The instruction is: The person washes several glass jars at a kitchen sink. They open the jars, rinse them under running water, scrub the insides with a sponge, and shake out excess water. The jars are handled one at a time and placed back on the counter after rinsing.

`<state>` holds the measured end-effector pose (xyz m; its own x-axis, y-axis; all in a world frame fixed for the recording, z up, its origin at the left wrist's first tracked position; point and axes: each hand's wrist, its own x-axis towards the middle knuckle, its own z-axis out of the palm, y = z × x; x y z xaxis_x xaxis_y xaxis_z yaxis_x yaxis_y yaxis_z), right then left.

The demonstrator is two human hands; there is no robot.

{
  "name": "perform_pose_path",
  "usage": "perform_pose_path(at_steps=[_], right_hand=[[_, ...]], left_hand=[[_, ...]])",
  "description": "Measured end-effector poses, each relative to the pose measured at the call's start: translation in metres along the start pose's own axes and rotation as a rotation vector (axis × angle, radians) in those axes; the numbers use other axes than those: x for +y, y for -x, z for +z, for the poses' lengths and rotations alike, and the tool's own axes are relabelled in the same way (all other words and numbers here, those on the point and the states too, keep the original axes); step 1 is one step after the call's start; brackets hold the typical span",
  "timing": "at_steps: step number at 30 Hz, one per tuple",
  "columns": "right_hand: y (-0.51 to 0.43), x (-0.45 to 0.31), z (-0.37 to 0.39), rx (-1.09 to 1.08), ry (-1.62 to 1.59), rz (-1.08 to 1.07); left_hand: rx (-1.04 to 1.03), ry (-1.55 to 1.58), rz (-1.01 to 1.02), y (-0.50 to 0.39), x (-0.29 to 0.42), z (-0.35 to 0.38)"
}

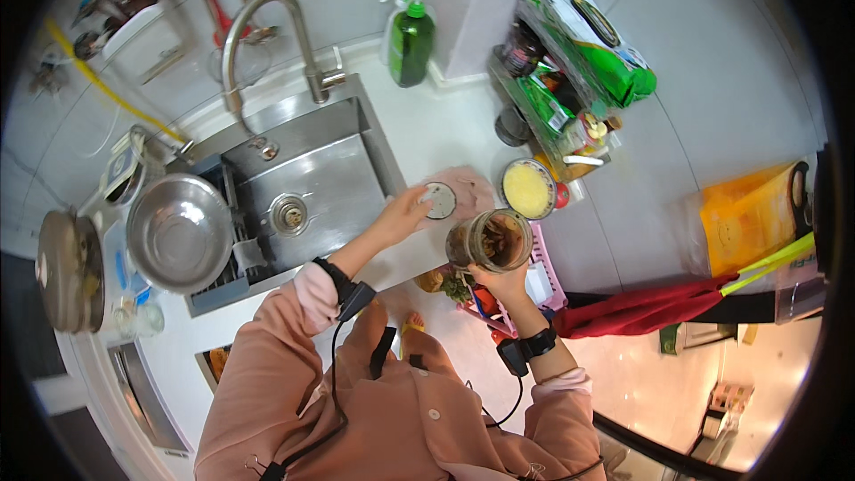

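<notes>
My left hand [403, 215] reaches over the counter to the right of the sink. Its fingertips meet the left edge of a round, pale jar lid [442, 201]; whether they pinch it cannot be made out. Under the lid lies a pink cloth [475, 190]. My right hand [502, 281] grips a wide-mouthed glass jar [459, 247] near the counter's front edge. The jar tilts with its uncovered mouth towards me, and dark brown pieces show inside. Just beyond the jar stands a patterned bowl [528, 188] of yellow food.
A stainless steel sink [320, 184] with an arched faucet [310, 47] is at left, beside a metal basin [179, 232]. Behind stands a green pump bottle [411, 40]. A packed condiment rack [534, 113] lines the right wall. Below my right hand is a pink basket [549, 267].
</notes>
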<state>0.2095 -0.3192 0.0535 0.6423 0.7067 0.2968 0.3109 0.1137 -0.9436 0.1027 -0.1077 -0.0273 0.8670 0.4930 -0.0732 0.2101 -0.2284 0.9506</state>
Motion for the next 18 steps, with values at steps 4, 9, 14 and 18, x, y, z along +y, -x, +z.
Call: perform_pose_path(at_steps=[4,9,14,18], right_hand=[[-0.006,-0.019,0.025,-0.292,-0.264,0.066],[0.011,-0.029,0.106,-0.897,-0.559,0.281],[0.083,-0.036,0.208,-1.433,-0.539,0.501],[0.155,-0.043,0.276,-1.662,-0.302,0.698]], left_hand=[[-0.091,0.276,-0.176,0.086,0.037,-0.035],[0.216,0.415,-0.297,0.234,0.037,-0.047],[0.591,0.462,-0.461,0.389,0.029,-0.036],[0.838,0.622,-0.501,0.483,0.018,-0.011]])
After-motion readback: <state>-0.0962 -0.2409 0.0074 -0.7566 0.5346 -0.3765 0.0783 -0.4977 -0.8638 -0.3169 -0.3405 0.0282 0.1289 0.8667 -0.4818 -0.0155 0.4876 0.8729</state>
